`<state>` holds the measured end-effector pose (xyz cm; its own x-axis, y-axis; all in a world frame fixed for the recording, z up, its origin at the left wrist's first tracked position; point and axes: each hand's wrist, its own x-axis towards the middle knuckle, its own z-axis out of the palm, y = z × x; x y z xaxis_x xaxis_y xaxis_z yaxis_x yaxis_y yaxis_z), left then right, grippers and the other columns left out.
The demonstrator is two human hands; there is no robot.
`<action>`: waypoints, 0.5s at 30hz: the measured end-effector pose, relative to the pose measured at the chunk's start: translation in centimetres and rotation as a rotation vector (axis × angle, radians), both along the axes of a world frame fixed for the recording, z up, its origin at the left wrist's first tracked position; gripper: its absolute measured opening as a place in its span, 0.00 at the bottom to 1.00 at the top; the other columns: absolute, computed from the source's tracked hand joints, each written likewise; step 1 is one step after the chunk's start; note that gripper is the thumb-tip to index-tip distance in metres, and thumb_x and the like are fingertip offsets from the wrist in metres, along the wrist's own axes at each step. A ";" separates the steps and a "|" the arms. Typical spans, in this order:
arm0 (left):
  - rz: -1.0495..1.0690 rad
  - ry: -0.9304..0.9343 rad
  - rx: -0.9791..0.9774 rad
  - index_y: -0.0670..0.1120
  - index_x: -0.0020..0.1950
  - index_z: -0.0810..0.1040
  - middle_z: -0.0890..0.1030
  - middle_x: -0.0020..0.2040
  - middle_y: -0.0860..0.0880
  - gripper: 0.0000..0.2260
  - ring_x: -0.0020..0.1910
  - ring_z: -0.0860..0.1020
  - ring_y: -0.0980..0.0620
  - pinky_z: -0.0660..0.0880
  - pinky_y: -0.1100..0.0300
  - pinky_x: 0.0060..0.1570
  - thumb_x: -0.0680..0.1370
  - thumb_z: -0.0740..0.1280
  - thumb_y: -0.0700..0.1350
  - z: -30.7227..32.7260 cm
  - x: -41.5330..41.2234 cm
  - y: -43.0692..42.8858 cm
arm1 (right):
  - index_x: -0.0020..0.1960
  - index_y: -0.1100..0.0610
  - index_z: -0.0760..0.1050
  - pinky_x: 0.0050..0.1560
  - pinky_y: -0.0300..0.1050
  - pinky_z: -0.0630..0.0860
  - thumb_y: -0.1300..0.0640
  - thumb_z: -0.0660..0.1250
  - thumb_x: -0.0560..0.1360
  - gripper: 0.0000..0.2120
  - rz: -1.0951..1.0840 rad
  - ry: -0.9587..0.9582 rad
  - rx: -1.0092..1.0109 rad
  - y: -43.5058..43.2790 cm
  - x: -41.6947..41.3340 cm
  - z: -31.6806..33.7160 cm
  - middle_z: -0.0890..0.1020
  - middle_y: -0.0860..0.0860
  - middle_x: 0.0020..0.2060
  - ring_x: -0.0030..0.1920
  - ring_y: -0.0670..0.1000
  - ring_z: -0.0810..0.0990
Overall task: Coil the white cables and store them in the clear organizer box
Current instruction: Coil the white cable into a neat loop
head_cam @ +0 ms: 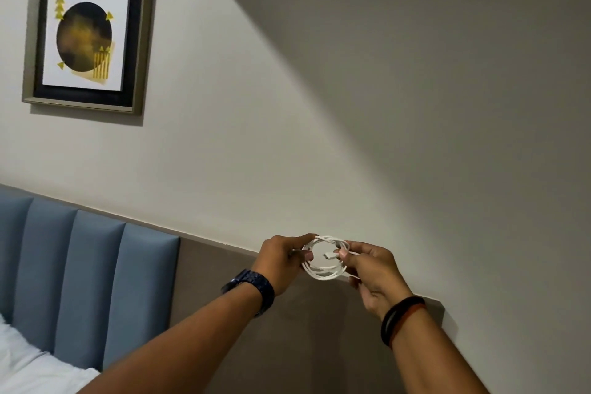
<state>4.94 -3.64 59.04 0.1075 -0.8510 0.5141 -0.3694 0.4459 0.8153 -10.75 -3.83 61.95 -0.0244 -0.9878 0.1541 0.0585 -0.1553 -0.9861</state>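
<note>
A white cable is wound into a small round coil, held up in the air in front of the wall. My left hand grips the coil's left side, thumb across the loops. My right hand holds the coil's right side and pinches the cable's connector end, which points into the middle of the loop. The clear organizer box is out of view.
A blue padded headboard and a corner of white bedding lie at the lower left. A framed picture hangs on the wall at the upper left. A brown wall panel runs behind my forearms.
</note>
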 end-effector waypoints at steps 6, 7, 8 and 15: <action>0.055 -0.098 -0.003 0.47 0.59 0.80 0.83 0.55 0.45 0.14 0.53 0.81 0.50 0.77 0.52 0.57 0.76 0.65 0.35 0.4 0.5 -0.5 | 0.43 0.57 0.82 0.30 0.40 0.63 0.60 0.67 0.73 0.05 0.283 0.094 0.071 0.4 0.0 -0.4 0.77 0.48 0.29 0.28 0.45 0.71; 0.055 -0.104 -0.010 0.47 0.59 0.80 0.83 0.55 0.45 0.14 0.53 0.80 0.50 0.76 0.53 0.58 0.76 0.65 0.35 0.4 0.3 -0.5 | 0.40 0.56 0.81 0.31 0.40 0.64 0.58 0.70 0.72 0.03 0.268 0.144 0.032 0.6 0.3 -0.4 0.78 0.48 0.29 0.29 0.45 0.73; 0.063 -0.102 -0.014 0.48 0.59 0.80 0.83 0.54 0.46 0.14 0.54 0.80 0.51 0.76 0.55 0.58 0.76 0.64 0.35 0.5 0.2 -0.6 | 0.40 0.56 0.80 0.32 0.41 0.66 0.59 0.72 0.70 0.02 0.242 0.202 -0.014 0.8 0.5 -0.4 0.80 0.50 0.32 0.32 0.47 0.75; 0.144 -0.010 0.022 0.47 0.57 0.81 0.84 0.44 0.48 0.14 0.47 0.82 0.47 0.79 0.53 0.52 0.76 0.63 0.34 0.8 1.5 -0.8 | 0.47 0.66 0.81 0.32 0.39 0.81 0.64 0.69 0.74 0.05 0.124 0.307 -0.134 1.0 -0.2 -0.7 0.83 0.60 0.35 0.31 0.51 0.81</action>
